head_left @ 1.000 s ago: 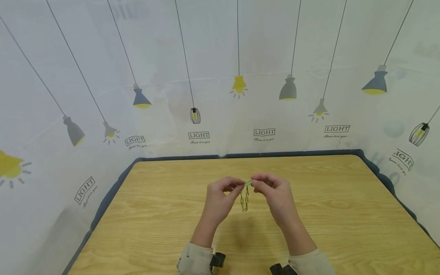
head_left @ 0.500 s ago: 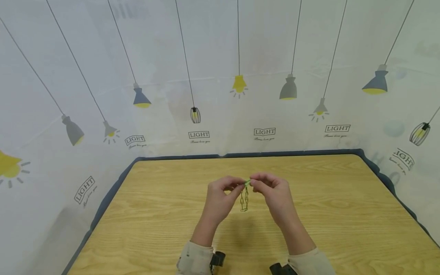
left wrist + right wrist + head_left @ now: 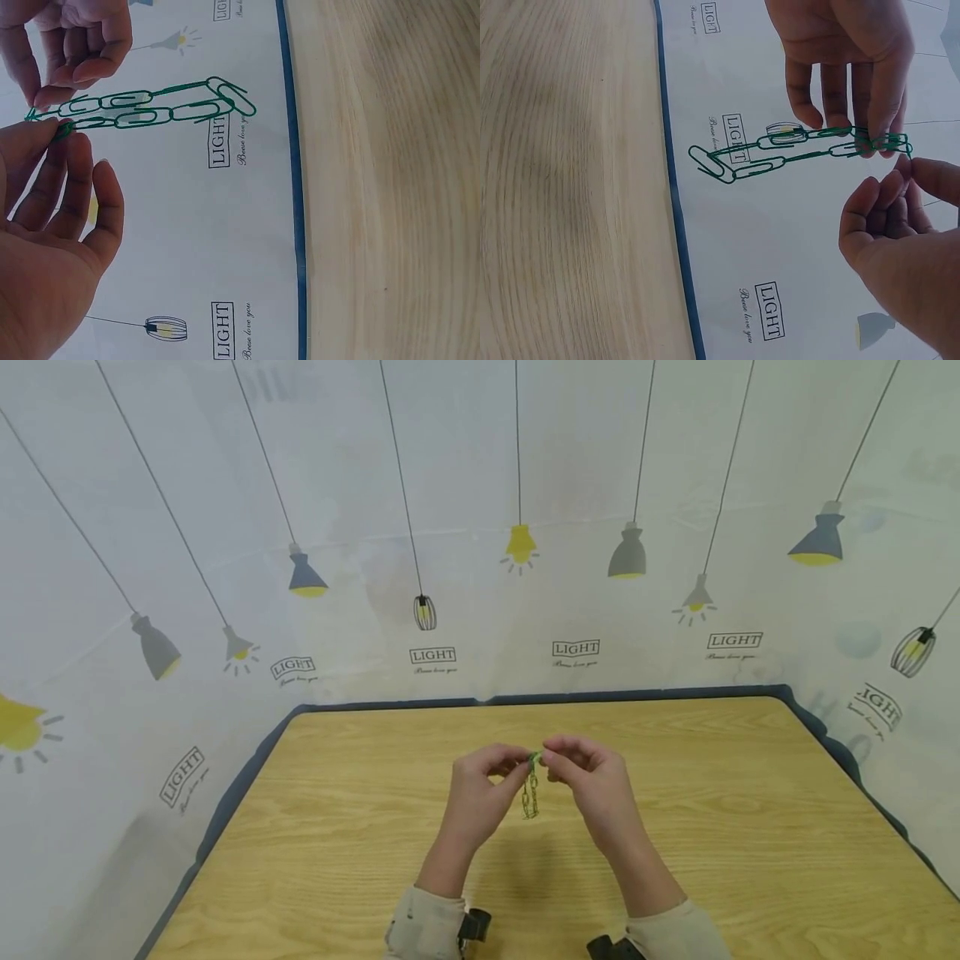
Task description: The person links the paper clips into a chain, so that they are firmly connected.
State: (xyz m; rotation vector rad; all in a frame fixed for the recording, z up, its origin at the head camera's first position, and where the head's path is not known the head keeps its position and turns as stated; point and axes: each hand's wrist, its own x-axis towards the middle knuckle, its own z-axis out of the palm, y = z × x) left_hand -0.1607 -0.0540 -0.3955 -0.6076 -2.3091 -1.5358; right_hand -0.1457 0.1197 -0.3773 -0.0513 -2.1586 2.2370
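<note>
A chain of green paper clips [image 3: 176, 88] hangs down in a narrow loop from the fingertips of both hands, above the table. My left hand [image 3: 480, 789] pinches the top of the chain between thumb and index finger. Opposite it, my right hand [image 3: 600, 781] pinches a clip at the other end, its fingertips almost meeting the left ones. In the right wrist view several linked clips [image 3: 806, 156] run to a slanted clip at the bottom of the loop. The topmost clips are bunched and partly covered by the fingertips.
A wooden table [image 3: 337, 827] with a dark blue edge [image 3: 637, 696] lies beneath the hands. Behind it stands a white wall covering [image 3: 465, 468] printed with hanging lamps. Dark camera mounts [image 3: 475, 927] sit at both wrists, by the light sleeves.
My right hand has shifted slightly left, closer to the left hand. The green clip that slanted across the gap between the fingertips now looks turned and more bunched. The left hand barely moved.
</note>
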